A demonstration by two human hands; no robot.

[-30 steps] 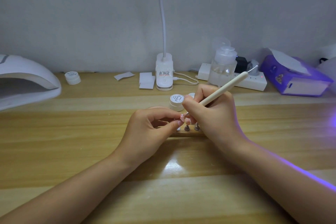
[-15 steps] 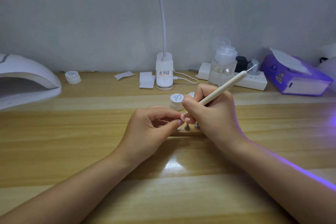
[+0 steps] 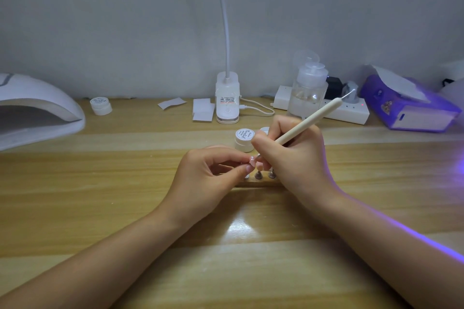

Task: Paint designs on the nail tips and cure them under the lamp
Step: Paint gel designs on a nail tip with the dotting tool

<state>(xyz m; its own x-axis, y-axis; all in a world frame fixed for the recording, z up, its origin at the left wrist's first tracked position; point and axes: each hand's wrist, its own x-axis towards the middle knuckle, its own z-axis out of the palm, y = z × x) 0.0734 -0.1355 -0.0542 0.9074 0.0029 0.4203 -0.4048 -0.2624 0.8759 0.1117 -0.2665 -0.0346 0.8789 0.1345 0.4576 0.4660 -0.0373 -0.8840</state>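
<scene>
Nail tip between left hand, brush

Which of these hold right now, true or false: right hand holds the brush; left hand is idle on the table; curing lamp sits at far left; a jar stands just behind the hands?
1. The right hand holds the brush. True.
2. The left hand lies idle on the table. False: it pinches a nail tip.
3. The curing lamp sits at the far left. True.
4. No jar stands behind the hands. False: a white jar stands there.
</scene>
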